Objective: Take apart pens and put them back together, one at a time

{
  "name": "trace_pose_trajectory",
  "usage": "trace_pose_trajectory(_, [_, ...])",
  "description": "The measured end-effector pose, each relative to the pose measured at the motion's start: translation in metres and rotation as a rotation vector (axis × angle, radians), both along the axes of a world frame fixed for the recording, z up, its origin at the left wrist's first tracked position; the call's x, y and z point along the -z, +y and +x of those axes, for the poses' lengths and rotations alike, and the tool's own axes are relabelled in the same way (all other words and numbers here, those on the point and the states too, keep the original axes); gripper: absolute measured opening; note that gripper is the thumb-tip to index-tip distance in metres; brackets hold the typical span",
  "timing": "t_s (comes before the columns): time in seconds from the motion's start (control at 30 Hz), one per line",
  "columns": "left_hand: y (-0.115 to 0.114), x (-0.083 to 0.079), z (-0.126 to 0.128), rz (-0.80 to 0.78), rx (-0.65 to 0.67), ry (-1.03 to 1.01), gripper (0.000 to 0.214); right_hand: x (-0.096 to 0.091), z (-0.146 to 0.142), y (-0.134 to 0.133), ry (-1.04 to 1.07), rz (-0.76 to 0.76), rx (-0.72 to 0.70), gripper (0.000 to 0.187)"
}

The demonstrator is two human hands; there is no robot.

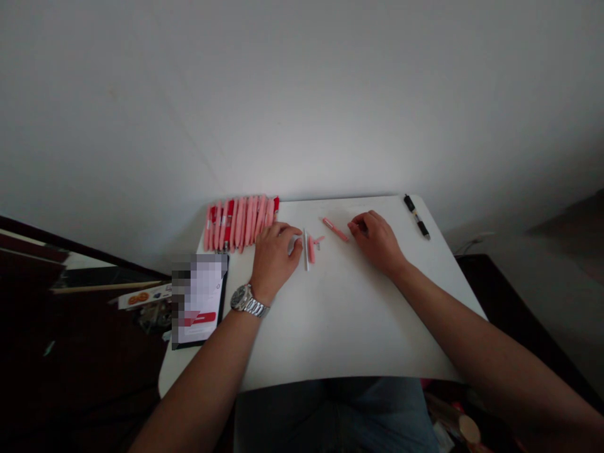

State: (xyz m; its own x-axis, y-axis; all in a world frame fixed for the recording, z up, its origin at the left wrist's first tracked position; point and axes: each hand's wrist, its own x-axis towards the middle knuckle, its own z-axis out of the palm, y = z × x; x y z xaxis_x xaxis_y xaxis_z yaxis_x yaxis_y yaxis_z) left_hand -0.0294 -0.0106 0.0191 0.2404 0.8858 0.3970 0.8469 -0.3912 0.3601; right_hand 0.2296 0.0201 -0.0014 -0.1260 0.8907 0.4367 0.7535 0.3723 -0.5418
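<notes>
On the white table (330, 327), my left hand (276, 255) rests with thumb and forefinger apart, beside a thin white tube (306, 250). Just right of the tube lie a short pink pen part (311, 250) and a smaller pink clip-like piece (319, 240). A pink pen barrel (336, 229) lies slanted between my hands, its lower end close to my right hand (375, 240). The right fingers are loosely curled, with a gap at the thumb, and nothing shows in them. A row of several pink and red pens (240, 220) lies behind my left hand.
A black pen (417, 217) lies near the table's right edge. A tablet or phone (201, 302) with a lit, partly blurred screen lies at the left edge. The wall (302, 113) rises right behind the table. A metal watch (249, 301) is on my left wrist.
</notes>
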Motion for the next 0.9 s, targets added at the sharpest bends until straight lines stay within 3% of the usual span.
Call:
trace_pose_trajectory(0.43, [-0.0004, -0.0016, 0.0013, 0.000, -0.003, -0.014, 0.018, -0.0029, -0.0086, -0.0077, -0.134, -0.010, -0.045, 0.020])
trace_pose_trajectory(0.9, [-0.0006, -0.0040, 0.0022, 0.026, 0.010, -0.073, 0.017, 0.0031, -0.0047, -0.0048, -0.127, 0.025, -0.055, 0.014])
